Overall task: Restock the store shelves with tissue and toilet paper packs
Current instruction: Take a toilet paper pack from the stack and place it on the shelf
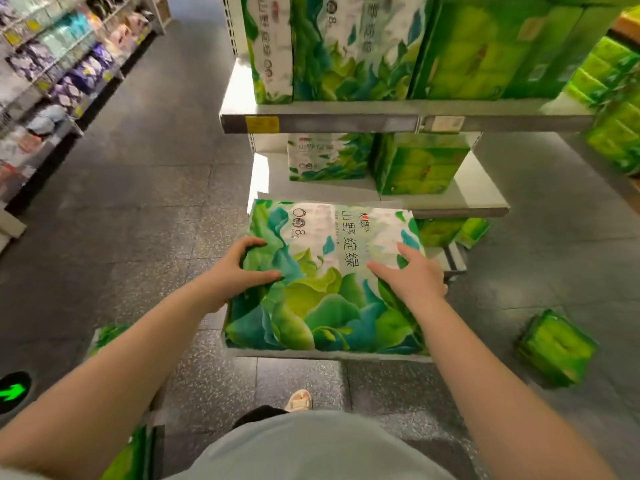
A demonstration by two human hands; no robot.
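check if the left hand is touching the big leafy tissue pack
Touching. The head view shows the left hand gripping the left edge of the leafy tissue pack, fingers curled over its top and thumb on its face.

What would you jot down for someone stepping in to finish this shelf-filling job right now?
Left hand: gripping the left edge of the large leaf-print pack, fingers curled on it.
Right hand: fingers laid fairly straight on the pack's right side.
The pack is held flat, low in front of the shelving, not yet on a shelf.
Done: the upper shelf already carries leaf-print and green packs; the middle shelf has one of each.
Left: shelve this pack, perhaps in the bare space at the left of the middle shelf, then the green pack on the floor to the right.
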